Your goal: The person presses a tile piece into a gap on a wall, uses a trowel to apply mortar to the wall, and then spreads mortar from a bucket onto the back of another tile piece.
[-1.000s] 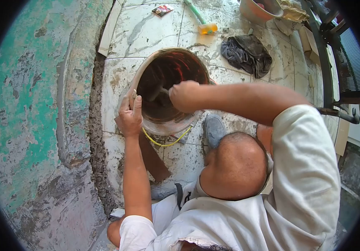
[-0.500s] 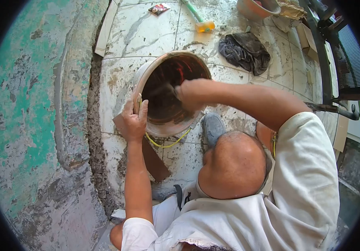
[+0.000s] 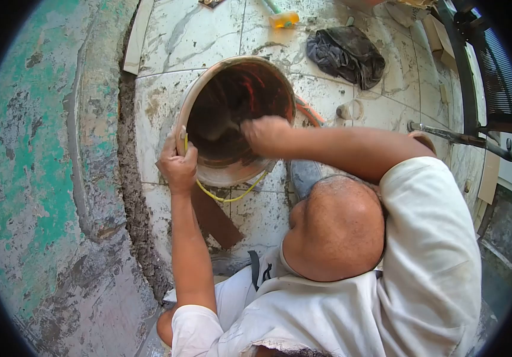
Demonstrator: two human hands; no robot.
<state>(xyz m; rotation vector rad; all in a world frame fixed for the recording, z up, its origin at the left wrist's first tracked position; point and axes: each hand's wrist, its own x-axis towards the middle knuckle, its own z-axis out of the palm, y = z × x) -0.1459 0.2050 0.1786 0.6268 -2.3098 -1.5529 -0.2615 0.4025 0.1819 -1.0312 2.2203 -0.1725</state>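
A wide bucket (image 3: 186, 98) with a dark, smeared inside leans with its mouth towards me. My left hand (image 3: 178, 166) is closed on its left rim, thumb up, beside the yellow bucket handle (image 3: 232, 198) that hangs below the mouth. Reaching in over the right side of the rim, my right hand (image 3: 265, 135) is a fist around the handle of a trowel (image 3: 220, 124). The trowel's greyish blade is dim and blurred inside the bucket. What lies at the bottom is too dark to make out.
A brown strip of board (image 3: 217, 223) lies under the bucket's near side. Beyond are a mallet with an orange head (image 3: 284, 19), a crumpled black bag (image 3: 346, 56) and dirty marble-look tiles (image 3: 193, 41). A peeling green wall (image 3: 36, 149) runs along the left, a black metal frame (image 3: 461, 71) on the right.
The view has shifted, so the bucket and both hands sit slightly higher and further left. My right hand has moved the trowel within the bucket. My left hand keeps its hold on the rim.
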